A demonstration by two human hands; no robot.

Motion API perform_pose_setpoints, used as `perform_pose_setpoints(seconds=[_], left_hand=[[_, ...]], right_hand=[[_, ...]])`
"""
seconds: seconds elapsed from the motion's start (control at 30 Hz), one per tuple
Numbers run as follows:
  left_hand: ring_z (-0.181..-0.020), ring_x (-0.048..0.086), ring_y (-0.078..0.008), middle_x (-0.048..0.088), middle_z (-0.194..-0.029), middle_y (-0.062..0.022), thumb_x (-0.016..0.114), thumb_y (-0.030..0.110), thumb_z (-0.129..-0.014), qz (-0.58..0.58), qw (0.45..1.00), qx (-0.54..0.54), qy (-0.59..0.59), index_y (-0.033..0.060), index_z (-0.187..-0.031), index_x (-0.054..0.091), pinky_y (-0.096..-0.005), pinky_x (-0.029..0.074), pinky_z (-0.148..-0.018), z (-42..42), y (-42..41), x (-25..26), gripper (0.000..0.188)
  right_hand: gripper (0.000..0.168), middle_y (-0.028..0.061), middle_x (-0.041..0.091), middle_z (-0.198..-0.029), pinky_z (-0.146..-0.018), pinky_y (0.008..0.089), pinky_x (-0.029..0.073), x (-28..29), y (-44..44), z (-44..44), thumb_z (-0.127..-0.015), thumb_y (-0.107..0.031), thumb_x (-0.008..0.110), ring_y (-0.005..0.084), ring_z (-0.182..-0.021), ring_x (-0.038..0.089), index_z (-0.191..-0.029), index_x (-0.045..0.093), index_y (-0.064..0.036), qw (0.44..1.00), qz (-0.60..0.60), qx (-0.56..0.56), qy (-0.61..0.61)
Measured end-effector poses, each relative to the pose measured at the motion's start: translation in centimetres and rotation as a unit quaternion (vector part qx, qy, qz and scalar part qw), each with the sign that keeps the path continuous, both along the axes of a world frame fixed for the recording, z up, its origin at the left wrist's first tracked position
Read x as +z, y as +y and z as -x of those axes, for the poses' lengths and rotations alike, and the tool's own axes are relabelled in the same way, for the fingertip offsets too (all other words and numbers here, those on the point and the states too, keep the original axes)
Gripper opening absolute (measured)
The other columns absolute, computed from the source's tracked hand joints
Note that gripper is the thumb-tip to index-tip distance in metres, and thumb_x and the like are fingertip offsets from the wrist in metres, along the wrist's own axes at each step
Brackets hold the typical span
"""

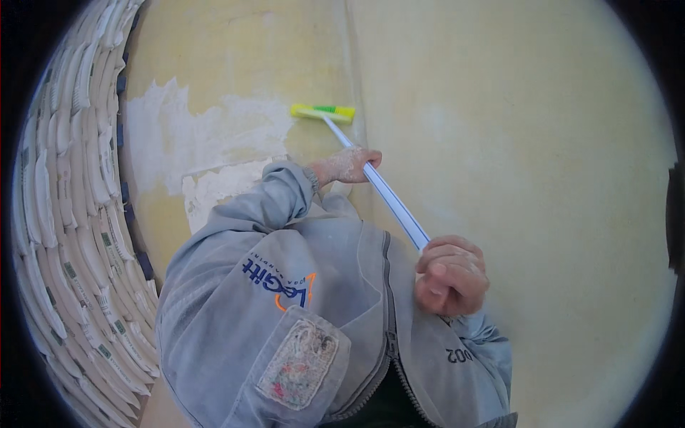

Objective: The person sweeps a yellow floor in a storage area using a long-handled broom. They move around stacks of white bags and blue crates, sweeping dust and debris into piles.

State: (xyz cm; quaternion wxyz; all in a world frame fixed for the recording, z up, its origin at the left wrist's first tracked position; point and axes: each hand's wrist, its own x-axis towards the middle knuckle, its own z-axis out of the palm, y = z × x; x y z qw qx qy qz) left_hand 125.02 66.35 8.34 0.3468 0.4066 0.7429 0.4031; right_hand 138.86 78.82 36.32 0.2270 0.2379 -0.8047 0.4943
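A broom with a yellow-and-green head (323, 113) rests on the yellowish floor. Its white handle with blue stripes (395, 204) slants up toward me. My left hand (350, 165), dusted with white powder, grips the handle not far above the head. Around the upper end of the handle, my right hand (452, 275) is closed in front of my chest. To the left of the broom head spreads a smeared patch of white powder (214, 128). A second, thicker white patch (222, 184) with a straighter edge lies nearer, partly hidden by my left sleeve.
A tall stack of white filled sacks (69, 203) bearing print runs along the left side. Blue blocks (121, 135) show at its foot. A seam (354, 69) crosses the floor just right of the broom head. My grey jacket (321, 278) covers the lower middle.
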Motion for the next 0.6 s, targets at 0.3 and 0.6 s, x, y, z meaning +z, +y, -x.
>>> perform_pose_setpoints(seconds=[0.3, 0.6], left_hand=[[-0.058, 0.053, -0.0291, 0.051, -0.061, -0.0087, 0.065, 0.015, -0.075, -0.304, 0.951, 0.036, -0.044, 0.0096, -0.078, 0.049, -0.0387, 0.042, -0.054, -0.6, 2.3, 10.4, 0.017], [-0.059, 0.056, -0.0320, 0.052, -0.062, -0.0105, 0.058, 0.009, -0.075, -0.218, 0.967, 0.123, 0.037, 0.0093, -0.077, 0.051, -0.0405, 0.044, -0.053, -1.4, -3.7, -2.6, 0.008]], right_hand=[[0.022, 0.0038, 0.055, -0.060, -0.049, 0.0306, 0.054, 8.5, -0.6, 3.2, -0.086, -0.020, 0.068, 0.0156, -0.050, 0.058, -0.098, 0.056, -0.006, 0.989, 0.132, 0.066, 0.013], [0.016, 0.0064, 0.063, -0.075, -0.073, 0.0380, 0.058, 1.2, -4.4, 7.4, -0.073, -0.011, 0.070, 0.0221, -0.071, 0.066, -0.087, 0.065, -0.005, 0.946, -0.077, 0.278, -0.150]])
